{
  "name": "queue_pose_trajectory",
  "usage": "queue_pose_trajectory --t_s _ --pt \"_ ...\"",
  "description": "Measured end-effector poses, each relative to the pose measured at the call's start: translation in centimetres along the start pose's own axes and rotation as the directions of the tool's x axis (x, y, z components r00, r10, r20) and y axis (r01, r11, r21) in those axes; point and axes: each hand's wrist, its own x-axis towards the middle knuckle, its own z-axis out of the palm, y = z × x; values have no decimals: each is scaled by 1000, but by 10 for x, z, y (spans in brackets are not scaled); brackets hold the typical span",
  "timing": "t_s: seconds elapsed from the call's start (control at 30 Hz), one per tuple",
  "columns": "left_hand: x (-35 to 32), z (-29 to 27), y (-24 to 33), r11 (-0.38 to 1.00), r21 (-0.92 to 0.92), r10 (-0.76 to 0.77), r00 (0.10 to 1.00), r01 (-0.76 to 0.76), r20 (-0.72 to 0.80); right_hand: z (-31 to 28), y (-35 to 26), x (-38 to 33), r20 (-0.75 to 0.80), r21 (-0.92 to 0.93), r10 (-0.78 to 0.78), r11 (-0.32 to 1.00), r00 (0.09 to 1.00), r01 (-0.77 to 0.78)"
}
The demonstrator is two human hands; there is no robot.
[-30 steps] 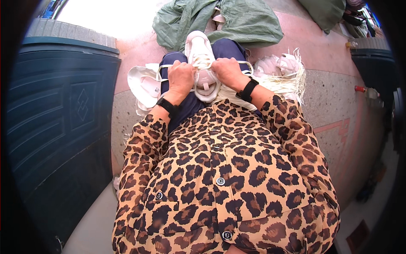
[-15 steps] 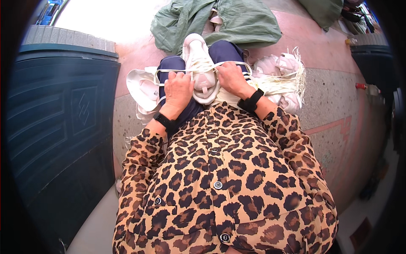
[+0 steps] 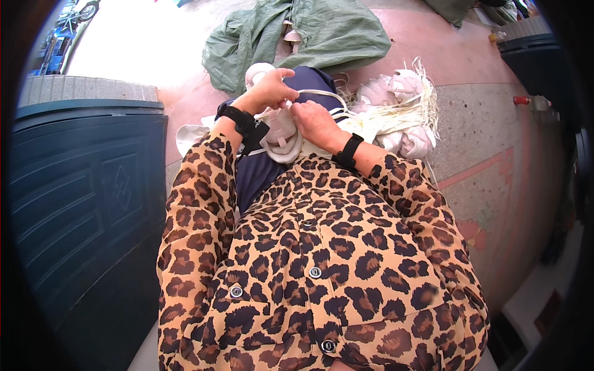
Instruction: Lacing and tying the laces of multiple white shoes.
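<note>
A pale pink and white sneaker (image 3: pixel 281 141) rests between my knees, its heel end toward me. My left hand (image 3: pixel 267 93) is over its laced part, with the forefinger stretched out and the other fingers bent at a white shoelace (image 3: pixel 331 94). Close on its right, my right hand (image 3: pixel 317 125) pinches lace with thumb and fingers bent together. The lace loops out to the right over my dark trouser leg. Both hands hide the crossing of the laces and most of the shoe's middle.
On the right lie several pale shoes (image 3: pixel 414 141) with a bundle of cream laces (image 3: pixel 396 122). Another white shoe (image 3: pixel 189 137) is at my left. Ahead is a green woven sack (image 3: pixel 337 37); a dark blue door panel (image 3: pixel 80 204) stands on the left.
My hands were apart, drawing the lace out to both sides; now they are together over the shoe. The left hand has moved up and right, across the shoe.
</note>
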Motion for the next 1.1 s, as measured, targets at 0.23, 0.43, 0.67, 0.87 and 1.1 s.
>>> queue_pose_trajectory --t_s 0.23,0.43,0.67,0.87,1.1 --pt "-20 -20 1 925 -355 71 982 -131 -177 -5 -15 21 148 -538 -279 782 949 314" --pt "-22 -28 12 892 -432 64 984 -130 -165 0 -10 23 211 -528 -260 781 942 334" --pt "-8 -24 8 928 -350 75 986 -124 -149 -71 -65 17 -136 196 -511 826 848 529" --pt "8 9 0 988 142 -56 997 64 -59 -177 -86 21 -499 435 -211 778 840 454" --pt "-23 -15 -35 935 330 240 919 -131 -314 -211 -78 29 -721 483 -112 626 684 612"
